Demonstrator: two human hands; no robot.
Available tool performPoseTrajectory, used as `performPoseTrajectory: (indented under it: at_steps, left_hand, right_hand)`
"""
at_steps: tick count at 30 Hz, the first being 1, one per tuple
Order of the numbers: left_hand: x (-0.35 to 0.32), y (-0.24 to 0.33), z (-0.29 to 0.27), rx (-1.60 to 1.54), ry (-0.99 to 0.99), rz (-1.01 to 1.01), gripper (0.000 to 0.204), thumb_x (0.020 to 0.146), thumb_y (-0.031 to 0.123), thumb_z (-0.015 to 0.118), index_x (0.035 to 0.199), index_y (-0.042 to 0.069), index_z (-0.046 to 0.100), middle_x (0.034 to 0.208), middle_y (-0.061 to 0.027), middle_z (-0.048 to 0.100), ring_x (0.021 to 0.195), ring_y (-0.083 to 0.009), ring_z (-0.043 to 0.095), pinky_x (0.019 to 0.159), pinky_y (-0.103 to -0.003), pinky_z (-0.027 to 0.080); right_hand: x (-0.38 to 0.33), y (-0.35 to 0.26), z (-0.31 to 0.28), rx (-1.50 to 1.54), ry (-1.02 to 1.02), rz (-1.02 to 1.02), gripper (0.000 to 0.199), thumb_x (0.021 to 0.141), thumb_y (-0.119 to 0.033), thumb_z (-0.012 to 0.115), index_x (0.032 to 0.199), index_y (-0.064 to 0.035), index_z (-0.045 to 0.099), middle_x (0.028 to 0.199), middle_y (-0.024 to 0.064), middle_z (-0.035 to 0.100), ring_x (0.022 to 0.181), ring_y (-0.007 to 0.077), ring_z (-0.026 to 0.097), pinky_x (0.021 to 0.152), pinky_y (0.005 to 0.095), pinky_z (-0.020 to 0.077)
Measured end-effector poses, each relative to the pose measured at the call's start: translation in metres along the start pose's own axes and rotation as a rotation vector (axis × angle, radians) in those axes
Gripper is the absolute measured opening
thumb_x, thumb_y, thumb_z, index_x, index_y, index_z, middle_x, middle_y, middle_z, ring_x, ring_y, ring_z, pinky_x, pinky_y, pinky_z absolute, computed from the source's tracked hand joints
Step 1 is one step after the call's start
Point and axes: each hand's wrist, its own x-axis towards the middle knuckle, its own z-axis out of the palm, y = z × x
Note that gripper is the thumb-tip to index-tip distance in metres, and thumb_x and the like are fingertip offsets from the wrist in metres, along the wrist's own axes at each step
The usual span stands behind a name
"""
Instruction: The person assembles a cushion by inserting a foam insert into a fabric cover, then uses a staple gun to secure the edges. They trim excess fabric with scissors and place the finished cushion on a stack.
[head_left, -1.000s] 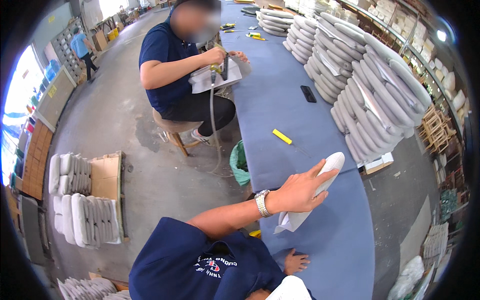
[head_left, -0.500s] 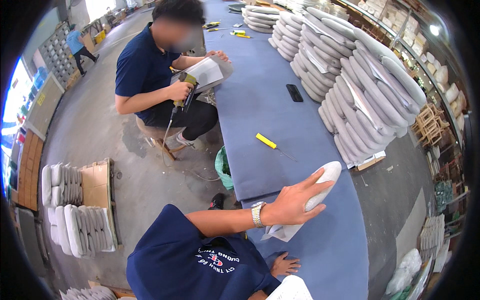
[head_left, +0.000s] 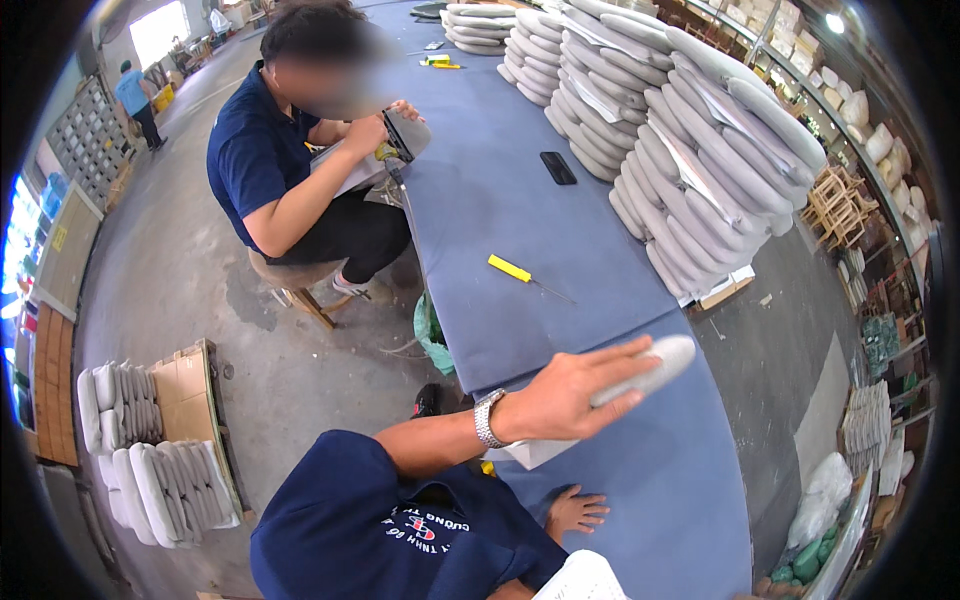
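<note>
My left hand (head_left: 565,398), with a metal watch on its wrist, grips a light grey upholstered cushion (head_left: 668,366) above the blue-covered table (head_left: 690,480). Its fingers lie along one face and the thumb along the other. A white sheet-like part (head_left: 538,455) shows beneath this wrist; how it joins the cushion is hidden. My right hand (head_left: 578,510) rests flat on the table near my body, fingers spread and holding nothing. Beyond the cushion lies a yellow-handled screwdriver-like tool (head_left: 510,268) with a thin shaft.
Tall stacks of grey cushions (head_left: 700,170) line the table's far right side, near a black phone (head_left: 558,168). At left, a seated co-worker (head_left: 290,170) works on a pad with a staple gun (head_left: 398,140). More cushions (head_left: 150,490) stand on a floor pallet.
My left hand has shifted slightly right and tipped the cushion flatter. The co-worker has raised the staple gun to the pad's far end. The whole view has shifted a little.
</note>
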Motion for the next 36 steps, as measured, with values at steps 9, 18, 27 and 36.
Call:
performPoseTrajectory:
  at_steps: [9, 18, 27, 36]
  left_hand:
    - [-0.005, 0.002, 0.036, -0.063, -0.114, 0.013, 0.044, 0.096, 0.025, 0.068, 0.136, 0.005, 0.062, 0.144, -0.0138, 0.061, 0.106, -0.0306, 0.073, 0.081, -0.037, 0.061]
    - [-0.015, 0.014, 0.047, -0.11, -0.115, 0.043, 0.043, 0.095, 0.026, 0.071, 0.132, 0.006, 0.065, 0.142, -0.0135, 0.063, 0.111, -0.0291, 0.071, 0.082, -0.036, 0.061]
    - [-0.004, 0.017, 0.046, -0.024, -0.159, 0.175, 0.044, 0.091, 0.016, 0.074, 0.13, -0.001, 0.065, 0.135, -0.0237, 0.065, 0.121, -0.035, 0.067, 0.099, -0.041, 0.056]
    - [-0.015, 0.012, 0.035, -0.191, -0.133, 0.006, 0.046, 0.097, 0.017, 0.064, 0.134, -0.01, 0.059, 0.139, -0.0328, 0.059, 0.132, -0.0425, 0.057, 0.11, -0.048, 0.046]
  right_hand:
    - [0.01, 0.02, 0.011, 0.098, 0.07, -0.071, 0.091, 0.101, -0.069, 0.032, 0.166, -0.0097, 0.009, 0.17, 0.0274, 0.003, 0.152, 0.0562, 0.011, 0.115, 0.0745, 0.0146]
    - [0.003, 0.015, 0.028, 0.003, 0.214, 0.006, 0.09, 0.097, -0.073, 0.038, 0.164, -0.0154, 0.025, 0.169, 0.0222, 0.018, 0.152, 0.0507, 0.021, 0.114, 0.0709, 0.0222]
    - [-0.006, 0.011, 0.002, 0.322, 0.235, -0.117, 0.089, 0.095, -0.058, 0.052, 0.161, -0.0033, 0.027, 0.168, 0.029, 0.014, 0.153, 0.0538, 0.008, 0.119, 0.0706, 0.0051]
    - [-0.018, 0.013, -0.002, 0.443, 0.28, -0.078, 0.087, 0.093, -0.053, 0.058, 0.158, -0.0012, 0.032, 0.166, 0.0301, 0.016, 0.153, 0.0548, 0.008, 0.119, 0.0715, 0.0029]
